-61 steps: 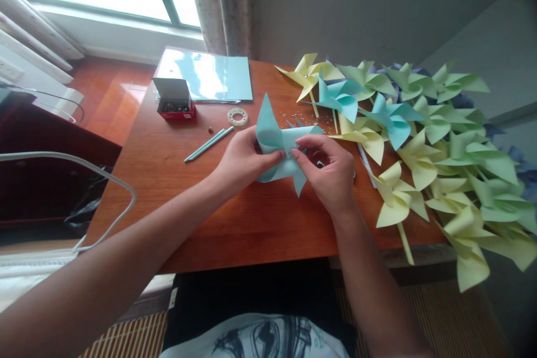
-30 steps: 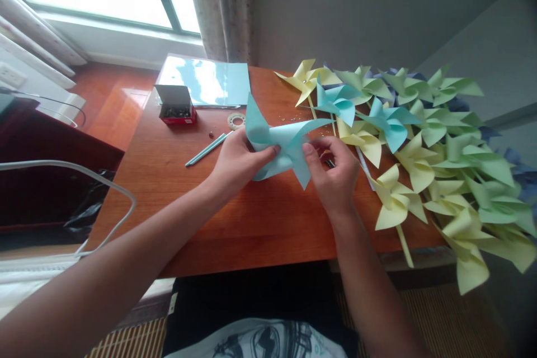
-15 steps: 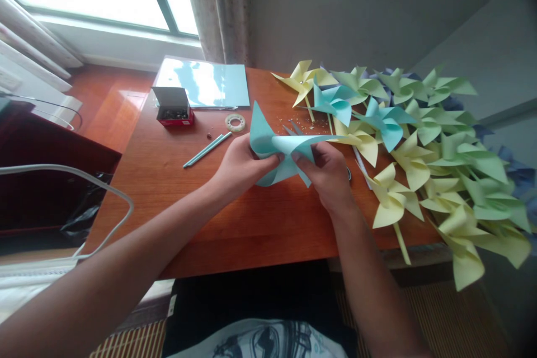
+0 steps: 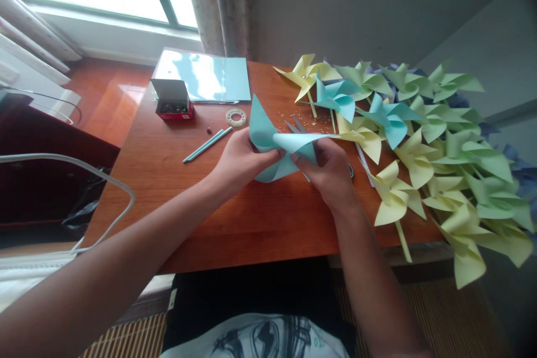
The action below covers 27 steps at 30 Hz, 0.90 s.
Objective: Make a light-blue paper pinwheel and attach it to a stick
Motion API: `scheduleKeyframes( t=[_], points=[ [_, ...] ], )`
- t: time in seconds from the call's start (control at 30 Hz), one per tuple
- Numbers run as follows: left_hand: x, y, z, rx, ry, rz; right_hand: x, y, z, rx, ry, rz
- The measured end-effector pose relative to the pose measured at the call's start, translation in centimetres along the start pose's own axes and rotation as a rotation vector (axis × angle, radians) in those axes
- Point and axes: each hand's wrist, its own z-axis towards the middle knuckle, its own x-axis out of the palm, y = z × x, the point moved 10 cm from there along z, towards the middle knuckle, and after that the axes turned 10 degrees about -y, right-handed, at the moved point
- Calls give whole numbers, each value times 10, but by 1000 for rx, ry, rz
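A light blue paper pinwheel [image 4: 268, 137] is held just above the wooden table [image 4: 235, 218], near its middle. My left hand [image 4: 238, 159] grips it from the left, thumb pressed on the folded centre. My right hand [image 4: 331, 170] pinches its right side, fingers curled round a folded flap. One pointed blade sticks up and back, another stretches right toward the pile of finished pinwheels.
Finished yellow, green and blue pinwheels [image 4: 419, 134] crowd the table's right side. At the back lie blue paper sheets [image 4: 205, 75], a small red box of pins [image 4: 173, 99], a tape roll [image 4: 236, 117] and a blue stick [image 4: 207, 145]. A white cable [image 4: 100, 179] loops at left.
My right hand moved off the pinwheel's centre, drew back to the right, then closed in again on its right flap. The pinwheel tilted slightly. The left hand kept its grip.
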Motion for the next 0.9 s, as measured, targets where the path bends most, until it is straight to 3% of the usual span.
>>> scheduleKeyframes(
  t=[0.27,0.9],
  points=[
    [0,0,1,21,1,20,-6,0,1,-27,-86,-126],
    [0,-4,-1,60,-4,49,-5,4,0,-60,-88,-188]
  ],
)
